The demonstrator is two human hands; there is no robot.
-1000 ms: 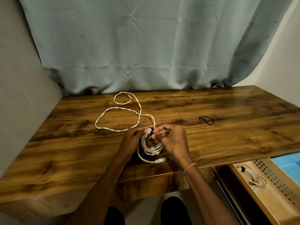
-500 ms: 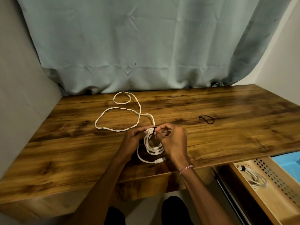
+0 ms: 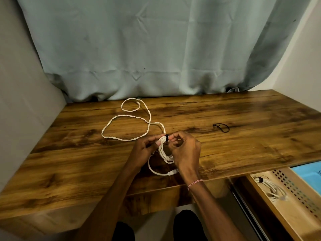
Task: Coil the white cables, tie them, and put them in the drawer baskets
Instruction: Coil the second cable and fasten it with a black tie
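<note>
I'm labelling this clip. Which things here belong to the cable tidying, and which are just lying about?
In the job: coiled white cable, black tie on it, loose white cable, spare black tie, tied cable in tan drawer basket, blue basket.
Lying about: curtain, desk.

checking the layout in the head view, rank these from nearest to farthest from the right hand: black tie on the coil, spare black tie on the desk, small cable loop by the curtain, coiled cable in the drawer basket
From the right hand:
1. Black tie on the coil, at its fingertips.
2. Spare black tie, on the desk to the right.
3. Small cable loop and coiled cable in the drawer basket: too close to call; the loop is far left by the curtain, the coil lower right.
</note>
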